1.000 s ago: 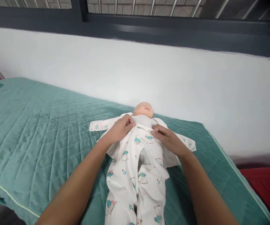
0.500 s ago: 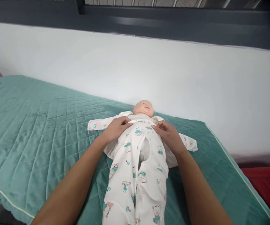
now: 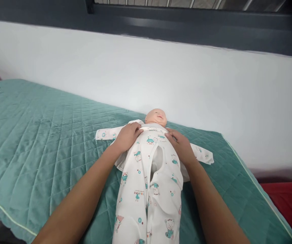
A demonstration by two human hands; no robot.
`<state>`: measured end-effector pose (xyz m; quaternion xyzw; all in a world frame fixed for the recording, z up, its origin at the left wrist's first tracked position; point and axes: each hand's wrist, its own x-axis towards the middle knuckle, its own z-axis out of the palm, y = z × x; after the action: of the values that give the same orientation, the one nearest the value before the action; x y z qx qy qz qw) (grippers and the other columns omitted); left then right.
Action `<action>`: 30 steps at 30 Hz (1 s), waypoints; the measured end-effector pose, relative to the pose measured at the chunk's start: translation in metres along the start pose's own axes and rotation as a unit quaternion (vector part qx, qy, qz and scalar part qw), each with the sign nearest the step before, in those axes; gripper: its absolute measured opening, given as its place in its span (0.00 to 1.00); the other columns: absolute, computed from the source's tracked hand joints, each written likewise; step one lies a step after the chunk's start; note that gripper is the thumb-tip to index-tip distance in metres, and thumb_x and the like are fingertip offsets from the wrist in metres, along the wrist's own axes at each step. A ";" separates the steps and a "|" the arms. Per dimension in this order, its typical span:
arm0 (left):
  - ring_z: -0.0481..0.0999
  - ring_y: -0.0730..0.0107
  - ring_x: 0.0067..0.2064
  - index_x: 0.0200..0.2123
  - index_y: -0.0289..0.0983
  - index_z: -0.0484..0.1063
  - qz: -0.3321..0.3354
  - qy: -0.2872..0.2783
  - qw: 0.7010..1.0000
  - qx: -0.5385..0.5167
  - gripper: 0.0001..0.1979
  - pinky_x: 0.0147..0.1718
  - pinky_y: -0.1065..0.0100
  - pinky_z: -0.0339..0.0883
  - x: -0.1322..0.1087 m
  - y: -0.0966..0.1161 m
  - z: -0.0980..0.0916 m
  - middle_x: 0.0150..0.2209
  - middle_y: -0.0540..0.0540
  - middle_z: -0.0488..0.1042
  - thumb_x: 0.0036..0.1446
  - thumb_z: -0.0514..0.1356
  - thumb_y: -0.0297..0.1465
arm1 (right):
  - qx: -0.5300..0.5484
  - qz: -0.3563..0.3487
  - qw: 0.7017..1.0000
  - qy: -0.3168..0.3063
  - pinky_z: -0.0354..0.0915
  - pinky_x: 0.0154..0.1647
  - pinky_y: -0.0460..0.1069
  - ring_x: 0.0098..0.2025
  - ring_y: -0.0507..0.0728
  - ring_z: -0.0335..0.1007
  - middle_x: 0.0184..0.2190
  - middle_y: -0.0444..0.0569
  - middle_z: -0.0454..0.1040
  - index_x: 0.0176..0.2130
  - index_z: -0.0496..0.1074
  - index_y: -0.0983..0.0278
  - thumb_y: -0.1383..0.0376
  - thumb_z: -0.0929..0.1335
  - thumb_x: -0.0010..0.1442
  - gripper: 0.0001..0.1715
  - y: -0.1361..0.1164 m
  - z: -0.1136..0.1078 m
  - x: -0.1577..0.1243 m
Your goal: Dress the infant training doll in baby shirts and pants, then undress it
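Note:
A baby doll [image 3: 156, 117] lies on its back on a green quilted table cover [image 3: 41, 135], its head toward the wall. It wears a white romper [image 3: 148, 183] printed with small teal animals, whose front gapes open at the belly. My left hand [image 3: 128, 136] rests on the doll's shoulder, fingers closed on the romper's collar edge. On the other shoulder my right hand [image 3: 180, 145] pinches the collar edge too. The romper's empty sleeves lie spread out flat to both sides.
A white wall [image 3: 211, 95] runs close behind the table, with a dark window frame [image 3: 186, 25] above it. Something red [image 3: 288, 203] sits low at the right past the table's edge. The cover stretches far to the left.
Both hands have slid up from the doll's chest to its shoulders, drawing the romper's top edge up to the neck. The grey chest no longer shows.

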<state>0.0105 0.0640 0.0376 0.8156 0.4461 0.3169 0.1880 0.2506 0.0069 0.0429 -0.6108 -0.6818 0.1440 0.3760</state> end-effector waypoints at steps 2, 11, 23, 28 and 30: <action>0.73 0.62 0.38 0.36 0.38 0.69 -0.019 -0.003 1.000 0.009 0.12 0.37 0.63 0.62 0.005 0.000 -0.002 0.36 0.47 0.76 0.66 0.51 0.38 | -0.025 0.017 0.999 0.014 0.60 0.48 0.53 0.49 0.59 0.70 0.47 0.47 0.77 0.30 0.68 0.60 0.53 0.62 0.65 0.18 0.001 0.001 0.005; 0.75 0.61 0.37 0.37 0.40 0.73 -0.109 0.040 0.993 0.020 0.08 0.34 0.65 0.63 0.029 -0.009 0.012 0.34 0.47 0.78 0.62 0.57 0.38 | -0.089 0.090 0.989 0.072 0.55 0.32 0.51 0.28 0.56 0.63 0.23 0.44 0.71 0.26 0.66 0.60 0.49 0.63 0.61 0.20 0.005 0.009 0.025; 0.67 0.59 0.58 0.61 0.46 0.66 0.079 0.001 0.995 0.066 0.23 0.57 0.56 0.58 -0.008 -0.018 0.009 0.58 0.44 0.70 0.65 0.52 0.30 | 0.042 -0.048 0.998 0.003 0.57 0.63 0.59 0.60 0.61 0.66 0.58 0.47 0.73 0.54 0.74 0.57 0.56 0.60 0.67 0.22 0.002 0.003 -0.009; 0.58 0.59 0.65 0.60 0.41 0.67 0.074 0.055 0.995 0.039 0.21 0.63 0.52 0.53 -0.051 -0.014 0.004 0.62 0.41 0.65 0.65 0.52 0.28 | 0.075 0.053 0.987 0.131 0.56 0.65 0.61 0.62 0.61 0.64 0.60 0.53 0.70 0.57 0.71 0.61 0.56 0.62 0.66 0.24 -0.015 0.006 -0.063; 0.60 0.59 0.63 0.57 0.37 0.69 0.058 0.091 0.994 0.013 0.19 0.63 0.53 0.54 -0.088 -0.005 0.000 0.59 0.39 0.67 0.63 0.52 0.26 | 0.085 0.064 0.981 0.165 0.57 0.65 0.61 0.63 0.60 0.63 0.60 0.53 0.69 0.58 0.69 0.60 0.57 0.63 0.66 0.24 -0.033 0.007 -0.100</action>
<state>-0.0274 -0.0075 0.0038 0.8103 0.4176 0.3940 0.1173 0.2185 -0.0926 0.0261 -0.6344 -0.5550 0.1228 0.5238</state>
